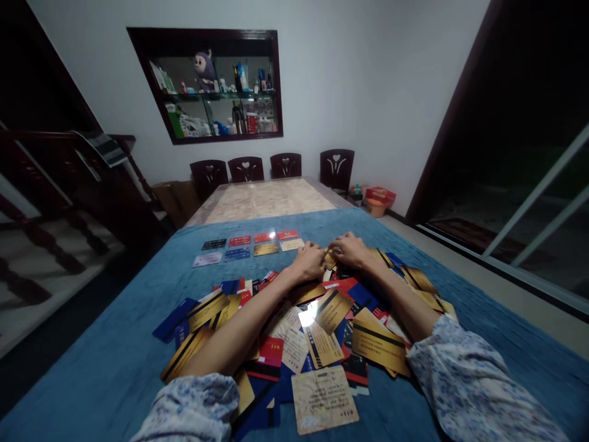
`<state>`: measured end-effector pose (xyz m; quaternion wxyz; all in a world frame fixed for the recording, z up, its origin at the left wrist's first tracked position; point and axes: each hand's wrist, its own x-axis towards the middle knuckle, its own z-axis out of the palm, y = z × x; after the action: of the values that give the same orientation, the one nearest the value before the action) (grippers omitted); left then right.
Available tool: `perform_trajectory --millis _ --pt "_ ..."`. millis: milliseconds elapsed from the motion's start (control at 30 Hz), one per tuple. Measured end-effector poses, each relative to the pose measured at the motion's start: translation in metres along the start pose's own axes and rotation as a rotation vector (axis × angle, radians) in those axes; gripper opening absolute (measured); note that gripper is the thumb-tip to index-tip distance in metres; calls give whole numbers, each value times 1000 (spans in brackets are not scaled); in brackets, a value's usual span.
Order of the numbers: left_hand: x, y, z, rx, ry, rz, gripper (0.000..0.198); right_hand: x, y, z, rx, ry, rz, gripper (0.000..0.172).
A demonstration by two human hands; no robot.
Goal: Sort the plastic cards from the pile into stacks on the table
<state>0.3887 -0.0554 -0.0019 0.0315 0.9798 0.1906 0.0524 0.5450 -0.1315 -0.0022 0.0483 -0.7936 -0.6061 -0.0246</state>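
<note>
A loose heap of plastic cards [322,331] in gold, red, blue and cream lies on a blue cloth [115,362] in front of me. Both forearms stretch over the heap. My left hand [307,261] and my right hand [350,250] meet at its far edge, fingers curled, pinching a gold card [329,258] between them. Beyond the hands, several cards [251,245] lie flat in two neat rows: black, red and red in the back row, pale, blue, gold and cream in the front one.
The cloth covers the near end of a long table; its bare marbled top [264,199] runs on to several dark chairs [285,164]. A wall shelf niche [216,92] holds bottles and a toy. Stairs rise at left, a glass door stands at right.
</note>
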Motion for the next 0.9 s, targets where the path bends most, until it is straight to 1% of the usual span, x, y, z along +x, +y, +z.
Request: perform_trajectory --millis 167,300,600,900 --pt "17 1 7 -19 -51 6 29 3 3 5 -18 -43 5 39" --pt "22 -1 8 -13 -102 20 29 5 4 10 -28 -57 -3 38" --pt "13 -13 0 37 -161 17 27 5 -1 11 -13 -29 -48 38" --pt "4 -19 -1 16 -111 23 29 2 -3 6 20 -57 -91 36"
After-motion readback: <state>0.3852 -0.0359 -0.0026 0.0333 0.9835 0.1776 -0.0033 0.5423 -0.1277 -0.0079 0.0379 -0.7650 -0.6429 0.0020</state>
